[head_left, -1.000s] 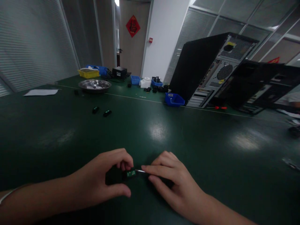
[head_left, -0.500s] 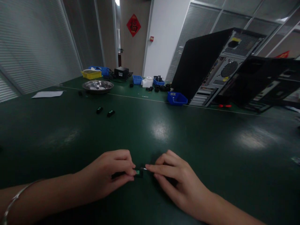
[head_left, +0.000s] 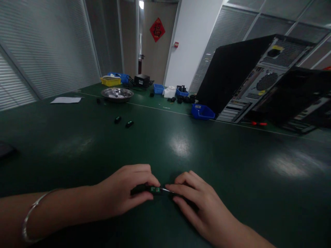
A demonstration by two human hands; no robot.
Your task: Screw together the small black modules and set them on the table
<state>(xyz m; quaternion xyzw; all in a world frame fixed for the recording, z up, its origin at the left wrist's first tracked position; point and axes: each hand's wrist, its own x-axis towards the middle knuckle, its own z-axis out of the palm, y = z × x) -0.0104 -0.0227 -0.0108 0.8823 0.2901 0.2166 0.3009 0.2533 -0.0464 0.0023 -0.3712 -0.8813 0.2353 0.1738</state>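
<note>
Low in the middle of the view, my left hand (head_left: 129, 187) pinches a small black device with a green circuit board (head_left: 155, 189) between thumb and fingers. My right hand (head_left: 199, 196) is closed on a thin metal-tipped tool (head_left: 166, 190); its tip meets the right end of the device, and its exact kind is hard to make out. My right fingers cover most of the tool. Farther off on the green table (head_left: 144, 148) lie two similar small black pieces, a left one (head_left: 117, 119) and a right one (head_left: 129, 123), each with a green patch.
A shiny metal bowl (head_left: 117, 99) holding small parts stands at the back left, near a white paper (head_left: 66, 100) and a yellow tray (head_left: 110, 82). At the back right, a blue bin (head_left: 203, 112) sits beside a tilted black computer case (head_left: 232, 72). A red-handled tool (head_left: 259, 123) lies behind.
The view has shifted left, so the scene sits farther right. More of the device shows between my left fingers. The tool's metal tip shows longer and touches the device's end.
</note>
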